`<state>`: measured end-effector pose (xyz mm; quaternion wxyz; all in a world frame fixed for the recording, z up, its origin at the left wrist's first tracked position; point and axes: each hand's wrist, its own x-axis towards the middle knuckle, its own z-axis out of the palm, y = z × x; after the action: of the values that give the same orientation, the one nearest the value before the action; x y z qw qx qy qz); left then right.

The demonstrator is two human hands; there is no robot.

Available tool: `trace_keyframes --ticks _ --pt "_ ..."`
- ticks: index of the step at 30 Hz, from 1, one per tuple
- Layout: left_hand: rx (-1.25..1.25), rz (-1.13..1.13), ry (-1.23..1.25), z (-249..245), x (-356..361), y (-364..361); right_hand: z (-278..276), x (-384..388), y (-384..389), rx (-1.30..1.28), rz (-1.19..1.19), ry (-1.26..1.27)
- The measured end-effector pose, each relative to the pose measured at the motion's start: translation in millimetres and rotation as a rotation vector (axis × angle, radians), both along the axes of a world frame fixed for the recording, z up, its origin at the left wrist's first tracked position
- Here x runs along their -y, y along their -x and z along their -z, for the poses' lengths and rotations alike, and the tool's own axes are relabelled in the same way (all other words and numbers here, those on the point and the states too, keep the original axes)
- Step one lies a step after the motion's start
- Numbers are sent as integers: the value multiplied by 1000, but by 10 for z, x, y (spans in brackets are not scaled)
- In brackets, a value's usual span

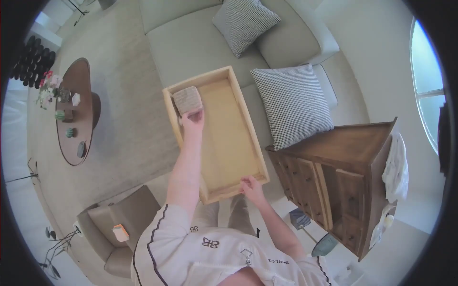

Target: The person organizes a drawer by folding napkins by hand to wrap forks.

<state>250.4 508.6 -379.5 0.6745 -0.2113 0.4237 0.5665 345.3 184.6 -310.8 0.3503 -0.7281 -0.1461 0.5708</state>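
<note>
A pale wooden drawer (224,128) is held in front of me, tilted in view, with its far end by the sofa. In its far left corner lies a small folded grey-brown cloth (187,99), which looks like a towel. My left hand (194,119) reaches in over the left side, fingers closed at the cloth's near edge; part of the grip is hidden. At the near right corner, my right hand (251,187) grips the drawer's rim, its fingers curled over the wood. The rest of the drawer's bottom shows bare wood.
A brown wooden dresser (353,143) with an open drawer slot stands to the right. Ahead is a grey-green sofa (191,43) with checked cushions (293,105). An oval table (78,114) with plants stands left, and a brown armchair (124,219) lower left.
</note>
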Motion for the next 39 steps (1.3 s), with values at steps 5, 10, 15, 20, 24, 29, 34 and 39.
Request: trace_keyframes --ticks 5,10,15,20,24,29,34,39 --pt "-36 -2 -31 -104 -57 -17 -39 -35 -13 28 -30 72" --pt "-86 26 -19 -199 -123 -58 83 1 -33 34 -26 53" --pt "-13 20 -11 66 -189 43 92 -38 -51 10 -22 77" --pt "-105 94 58 -52 12 184 114 5 -166 137 -78 -88" --pt "-89 211 40 411 415 520 -561 -53 -330 184 -47 -176" --pt "-283 866 -336 431 1354 528 -1333 246 -717 355 7 -351" --pt "-116 882 54 -511 2198 -105 -2198 964 -1279 717 142 -511" --pt "-155 1025 43 -922 2594 -350 -2785 1880 -2019 1272 406 -509"
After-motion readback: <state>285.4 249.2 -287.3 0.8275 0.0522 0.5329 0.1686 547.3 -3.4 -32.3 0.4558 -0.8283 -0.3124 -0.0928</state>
